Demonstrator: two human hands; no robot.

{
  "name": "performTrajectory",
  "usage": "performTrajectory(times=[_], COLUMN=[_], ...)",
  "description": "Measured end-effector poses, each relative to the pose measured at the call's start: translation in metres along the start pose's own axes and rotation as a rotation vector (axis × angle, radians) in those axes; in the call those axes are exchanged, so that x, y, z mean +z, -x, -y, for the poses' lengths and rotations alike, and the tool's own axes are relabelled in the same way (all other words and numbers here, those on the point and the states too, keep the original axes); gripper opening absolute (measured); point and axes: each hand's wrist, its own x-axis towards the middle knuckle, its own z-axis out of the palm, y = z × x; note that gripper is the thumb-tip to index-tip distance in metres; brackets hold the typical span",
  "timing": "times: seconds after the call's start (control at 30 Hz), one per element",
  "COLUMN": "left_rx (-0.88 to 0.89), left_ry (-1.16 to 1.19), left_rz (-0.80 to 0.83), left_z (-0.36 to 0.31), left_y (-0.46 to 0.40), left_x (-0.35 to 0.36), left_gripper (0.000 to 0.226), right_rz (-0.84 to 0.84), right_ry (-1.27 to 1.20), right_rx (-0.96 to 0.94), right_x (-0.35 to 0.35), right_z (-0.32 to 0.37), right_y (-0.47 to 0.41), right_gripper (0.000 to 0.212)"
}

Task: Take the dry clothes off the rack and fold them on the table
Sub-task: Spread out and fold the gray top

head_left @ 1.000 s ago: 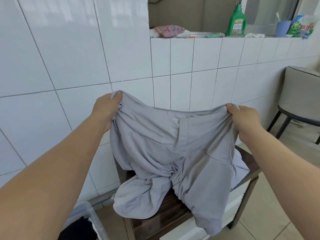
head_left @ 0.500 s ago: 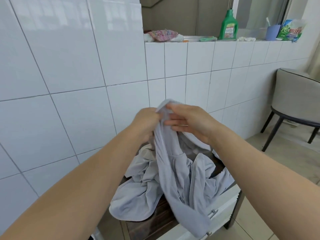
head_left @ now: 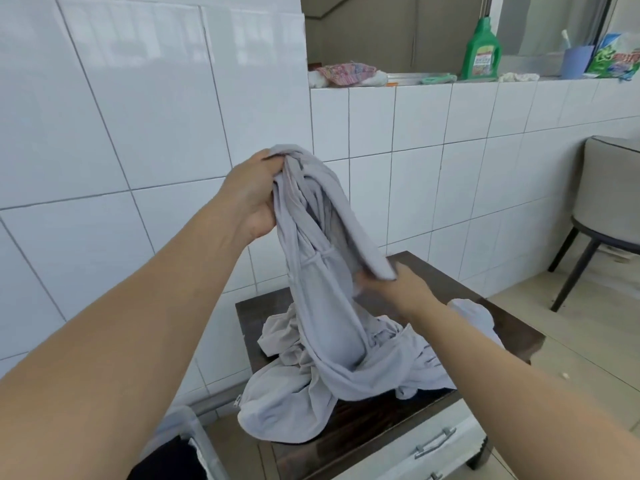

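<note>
A light grey garment [head_left: 322, 306] hangs in a bunched column above a small dark wooden table [head_left: 485, 292]. My left hand [head_left: 254, 195] grips its gathered top edge, raised against the tiled wall. Lower and to the right, my right hand [head_left: 398, 289] is partly under the cloth, and its fingers are blurred and hidden by a fold. The garment's lower part lies crumpled on the table top, and one end spills over the table's front left edge.
A clear bin [head_left: 187, 441] with dark clothing stands on the floor at lower left. A white drawer front [head_left: 433, 441] sits under the table. A grey chair [head_left: 609, 202] is at the right. The ledge holds a green detergent bottle [head_left: 481, 50] and a blue cup [head_left: 576, 60].
My hands first held the garment spread wide, then came together at its top. Now my left hand holds the top alone, and my right hand has slid down the cloth.
</note>
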Motion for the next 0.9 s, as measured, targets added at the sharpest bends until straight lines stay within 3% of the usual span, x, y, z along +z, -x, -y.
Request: performTrajectory(times=[0.07, 0.13, 0.17, 0.2, 0.23, 0.3, 0.37, 0.47, 0.53, 0.63, 0.7, 0.77, 0.87, 0.9], left_rx=[-0.054, -0.181, -0.261, -0.345, -0.431, -0.547, -0.591, -0.562, -0.538, -0.546, -0.554, -0.521, -0.452, -0.438], left_ry=[0.094, 0.091, 0.019, -0.026, -0.064, -0.128, -0.175, -0.051, -0.014, 0.033, 0.023, 0.031, 0.108, 0.109], left_rz=[-0.184, -0.336, -0.373, -0.367, -0.331, -0.215, -0.136, -0.116, -0.119, -0.034, 0.092, 0.183, 0.244, 0.249], left_z=[0.001, 0.013, 0.024, 0.036, 0.047, 0.067, 0.079, 0.08, 0.074, 0.059, 0.051, 0.047, 0.048, 0.05], left_y=[-0.006, -0.015, -0.018, -0.015, -0.01, 0.005, 0.018, 0.016, 0.01, 0.005, 0.004, 0.004, 0.001, 0.0], left_x=[-0.01, -0.028, -0.038, -0.046, -0.05, -0.053, -0.052, -0.055, -0.055, -0.051, -0.049, -0.048, -0.051, -0.053], left_gripper=[0.026, 0.032, 0.031, 0.029, 0.028, 0.03, 0.027, 0.028, 0.025, 0.03, 0.032, 0.036, 0.039, 0.042], right_rz=[0.023, 0.181, 0.232, 0.252, 0.257, 0.296, 0.27, 0.32, 0.413, 0.395, 0.373, 0.376, 0.375, 0.353], right_ry=[-0.334, -0.521, -0.563, -0.574, -0.572, -0.588, -0.431, 0.186, 0.47, 0.475, 0.49, 0.493, 0.563, 0.565], right_rx=[0.252, 0.191, 0.087, 0.003, -0.049, -0.095, -0.121, -0.138, -0.129, -0.214, -0.306, -0.325, -0.347, -0.352], right_x=[-0.001, 0.001, 0.002, 0.006, 0.01, 0.017, 0.024, 0.036, 0.047, 0.065, 0.078, 0.09, 0.097, 0.098], right_z=[-0.004, -0.001, 0.004, 0.009, 0.014, 0.017, 0.012, -0.011, -0.024, -0.027, -0.025, -0.022, -0.016, -0.015], right_y=[-0.002, -0.003, -0.001, -0.001, 0.001, 0.0, 0.0, -0.004, -0.005, -0.008, -0.011, -0.009, -0.01, -0.011], right_gripper=[0.075, 0.07, 0.056, 0.042, 0.042, 0.06, 0.053, 0.033, 0.042, 0.068, 0.073, 0.063, 0.013, 0.018])
